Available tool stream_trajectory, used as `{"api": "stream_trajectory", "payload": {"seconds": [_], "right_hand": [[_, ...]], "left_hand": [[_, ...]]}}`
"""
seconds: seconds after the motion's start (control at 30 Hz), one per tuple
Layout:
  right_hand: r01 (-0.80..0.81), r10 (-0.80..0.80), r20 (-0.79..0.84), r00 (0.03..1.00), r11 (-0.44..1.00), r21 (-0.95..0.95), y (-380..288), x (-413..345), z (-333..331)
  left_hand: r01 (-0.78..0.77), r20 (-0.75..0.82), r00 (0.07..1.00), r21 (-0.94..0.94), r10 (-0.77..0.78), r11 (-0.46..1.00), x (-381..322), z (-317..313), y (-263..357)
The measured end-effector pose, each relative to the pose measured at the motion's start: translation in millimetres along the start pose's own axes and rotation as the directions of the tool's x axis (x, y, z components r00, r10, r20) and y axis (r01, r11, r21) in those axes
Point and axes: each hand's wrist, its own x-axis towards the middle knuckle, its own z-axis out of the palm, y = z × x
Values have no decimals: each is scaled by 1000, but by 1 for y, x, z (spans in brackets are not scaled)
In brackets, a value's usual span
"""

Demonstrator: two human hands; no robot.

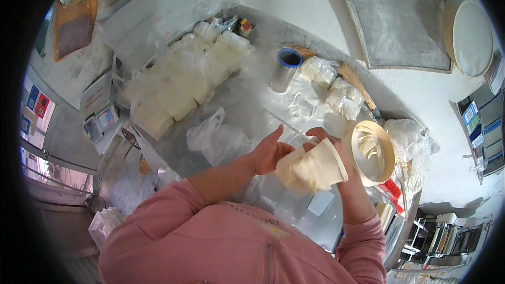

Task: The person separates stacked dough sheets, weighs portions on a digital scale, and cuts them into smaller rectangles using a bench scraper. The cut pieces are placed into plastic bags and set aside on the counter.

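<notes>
Cream-coloured, floppy sheets, probably dough [311,167], hang in front of my chest in a folded bundle. My right hand [329,138] grips them from behind, its fingers partly covered by the bundle. At the bundle's left edge is my left hand [272,152], thumb raised and fingers curled in; whether it grips the sheets is hidden. A thin straight rod [286,122] slants up and left from near my right fingers. Just right of that hand stands a round, pale-rimmed sieve or tub [388,157] with several cream strips inside. Below the bundle lies a small pale card [320,202].
Bagged cream blocks [177,98] are stacked at the back left of the metal table [232,96]. A crumpled plastic bag [217,138] lies nearer. Behind are a blue-rimmed metal cylinder [282,73], filled bags [343,98] and a straw brush [357,85]. A red-bristled brush [391,193] lies right.
</notes>
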Motion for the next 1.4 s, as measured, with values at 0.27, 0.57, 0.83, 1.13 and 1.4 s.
{"api": "stream_trajectory", "payload": {"seconds": [0.27,0.57,0.83,1.13,1.4], "right_hand": [[-482,560,427,710,-55,874,10,-39,55],[-363,418,296,859,88,927,-43,-82,115],[-428,586,324,743,44,903,-83,-61,96],[-568,343,575,743,-132,812,-129,56,138],[-678,235,740,630,-297,672,-136,99,206]], "left_hand": [[-61,-1,998,211,63,976,-40,6,-50],[-196,-221,862,684,456,703,-61,-8,-86],[696,487,343,442,803,-566,-83,-52,84],[-41,201,449,978,871,-204,-178,-83,122],[-143,502,664,812,554,-565,-224,-50,118]]}}
